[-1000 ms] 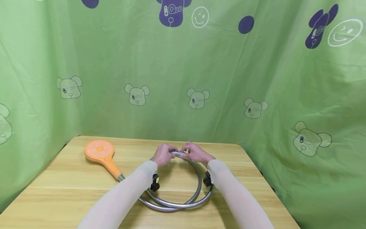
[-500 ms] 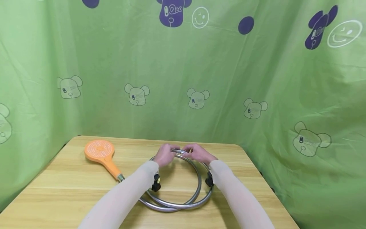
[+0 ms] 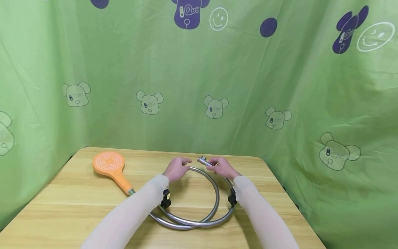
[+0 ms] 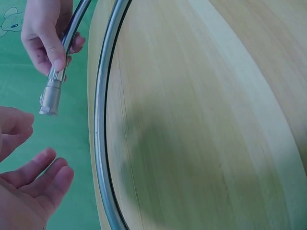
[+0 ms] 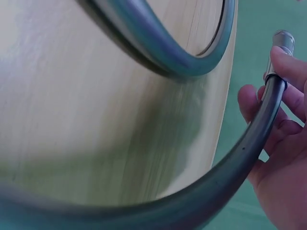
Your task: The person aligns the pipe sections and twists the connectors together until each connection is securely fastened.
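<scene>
A silver shower hose (image 3: pixel 216 193) lies looped on the table, with an orange shower head (image 3: pixel 109 162) joined at its left end. My right hand (image 3: pixel 224 168) pinches the hose's free end, thumb on top, as the right wrist view shows up close. Beyond those fingertips sticks out a metal connector (image 4: pixel 50 99), angled toward my left hand (image 3: pixel 176 169). That left hand holds nothing; its fingers are parted from the thumb and stand apart from the connector. In the left wrist view, a bend of the hose passes beside the left hand's fingers.
The wooden table (image 3: pixel 62 207) has its far edge just beyond both hands. Green patterned cloth (image 3: pixel 183 76) hangs behind the table and along its sides. Black cameras are strapped at both wrists.
Both hands were together on the connector. My left hand has let go and drawn slightly left, while my right hand has moved right with the hose end. The shower head stays put.
</scene>
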Motion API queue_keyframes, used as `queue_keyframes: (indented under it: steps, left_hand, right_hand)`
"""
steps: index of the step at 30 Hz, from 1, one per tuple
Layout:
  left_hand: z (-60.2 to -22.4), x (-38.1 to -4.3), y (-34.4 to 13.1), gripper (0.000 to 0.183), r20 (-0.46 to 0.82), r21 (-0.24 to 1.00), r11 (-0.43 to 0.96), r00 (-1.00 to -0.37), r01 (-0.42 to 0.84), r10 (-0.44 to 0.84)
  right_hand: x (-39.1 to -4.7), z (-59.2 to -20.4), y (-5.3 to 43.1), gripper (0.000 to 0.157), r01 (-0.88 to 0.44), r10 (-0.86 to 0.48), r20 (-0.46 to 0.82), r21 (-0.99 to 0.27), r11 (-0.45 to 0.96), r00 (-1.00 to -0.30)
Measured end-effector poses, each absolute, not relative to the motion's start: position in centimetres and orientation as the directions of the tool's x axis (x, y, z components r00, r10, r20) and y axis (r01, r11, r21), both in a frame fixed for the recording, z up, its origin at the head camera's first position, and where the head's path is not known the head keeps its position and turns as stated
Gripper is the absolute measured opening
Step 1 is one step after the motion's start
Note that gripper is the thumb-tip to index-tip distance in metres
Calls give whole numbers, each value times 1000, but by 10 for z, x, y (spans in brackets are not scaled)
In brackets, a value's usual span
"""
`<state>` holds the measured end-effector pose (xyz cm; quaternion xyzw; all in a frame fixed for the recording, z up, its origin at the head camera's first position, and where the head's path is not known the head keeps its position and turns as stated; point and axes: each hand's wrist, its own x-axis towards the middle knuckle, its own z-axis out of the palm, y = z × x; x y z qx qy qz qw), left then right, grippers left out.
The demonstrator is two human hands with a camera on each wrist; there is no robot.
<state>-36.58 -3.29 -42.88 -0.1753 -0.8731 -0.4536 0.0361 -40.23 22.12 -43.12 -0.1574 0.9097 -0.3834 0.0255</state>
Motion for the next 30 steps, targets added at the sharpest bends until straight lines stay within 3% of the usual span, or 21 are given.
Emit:
queue_keyframes:
  steps: [30]
  left_hand:
    - [-433, -360, -52, 32, 164, 749, 581, -938, 320, 305]
  right_hand:
    - [-409, -457, 251, 10, -148, -122, 85, -633, 760, -989]
